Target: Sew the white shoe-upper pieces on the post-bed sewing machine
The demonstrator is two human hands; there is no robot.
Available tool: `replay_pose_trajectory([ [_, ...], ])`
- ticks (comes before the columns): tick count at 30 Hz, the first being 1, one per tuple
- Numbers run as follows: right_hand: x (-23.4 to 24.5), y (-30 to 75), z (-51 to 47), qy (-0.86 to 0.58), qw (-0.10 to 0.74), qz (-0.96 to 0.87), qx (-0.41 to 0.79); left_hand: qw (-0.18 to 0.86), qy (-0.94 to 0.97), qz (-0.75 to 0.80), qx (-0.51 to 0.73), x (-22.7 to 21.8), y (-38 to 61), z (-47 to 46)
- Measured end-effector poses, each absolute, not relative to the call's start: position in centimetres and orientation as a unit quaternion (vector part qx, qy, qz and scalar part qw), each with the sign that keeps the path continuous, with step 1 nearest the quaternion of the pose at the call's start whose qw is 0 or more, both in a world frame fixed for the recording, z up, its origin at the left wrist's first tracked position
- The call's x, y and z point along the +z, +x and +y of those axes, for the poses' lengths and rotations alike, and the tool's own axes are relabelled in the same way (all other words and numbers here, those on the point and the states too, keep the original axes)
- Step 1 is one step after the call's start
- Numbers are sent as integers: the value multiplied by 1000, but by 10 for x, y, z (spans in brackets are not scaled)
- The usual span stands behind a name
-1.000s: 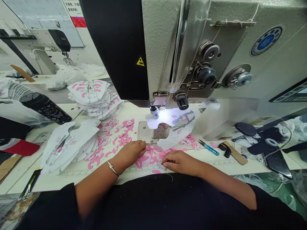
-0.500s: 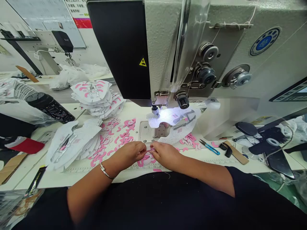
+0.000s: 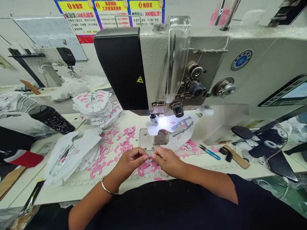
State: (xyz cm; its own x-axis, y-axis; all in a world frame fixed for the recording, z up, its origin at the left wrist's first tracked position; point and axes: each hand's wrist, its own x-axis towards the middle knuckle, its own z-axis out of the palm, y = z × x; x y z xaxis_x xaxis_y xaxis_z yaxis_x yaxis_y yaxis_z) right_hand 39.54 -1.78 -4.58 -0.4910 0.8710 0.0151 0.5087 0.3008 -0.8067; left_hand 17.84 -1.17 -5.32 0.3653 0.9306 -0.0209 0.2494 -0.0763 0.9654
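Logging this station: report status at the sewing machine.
Left hand, right hand meeting fingertip to fingertip. Pink cutouts beneath. White panel under presser foot, just beyond.

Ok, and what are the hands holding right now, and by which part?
The left hand and right hand seem to pinch a small pink cut-out by its ends, between their fingertips; it is too small to be sure.

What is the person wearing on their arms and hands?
The left hand and the right hand are bare, with no gloves. A thin silver bangle circles the left wrist. The forearms are bare too, and a dark short sleeve covers the right upper arm.
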Motion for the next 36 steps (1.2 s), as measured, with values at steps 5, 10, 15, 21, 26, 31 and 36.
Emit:
replay_pose_trajectory([
  [5, -35, 394, -17, -387, 274, -772, 424, 631, 518, 417, 400, -42, 188, -18],
  [10, -10, 402, -13, -384, 296, -803, 345, 640, 495, 422, 408, -8, 195, -10],
  [15, 6, 419, 3, -360, 416, -835, 26, 538, 529, 459, 468, 37, 201, 29],
  [21, -7, 425, 24, -404, 359, -838, -71, 600, 558, 434, 376, 44, 216, 62],
  [26, -23, 428, 36, -378, 402, -831, -75, 581, 572, 455, 358, 33, 217, 69],
  [31, -23, 434, 44, -341, 418, -841, -36, 597, 586, 433, 337, 31, 215, 68],
  [36, -15, 439, 44, -313, 413, -855, -31, 583, 594, 435, 343, 26, 217, 65],
])
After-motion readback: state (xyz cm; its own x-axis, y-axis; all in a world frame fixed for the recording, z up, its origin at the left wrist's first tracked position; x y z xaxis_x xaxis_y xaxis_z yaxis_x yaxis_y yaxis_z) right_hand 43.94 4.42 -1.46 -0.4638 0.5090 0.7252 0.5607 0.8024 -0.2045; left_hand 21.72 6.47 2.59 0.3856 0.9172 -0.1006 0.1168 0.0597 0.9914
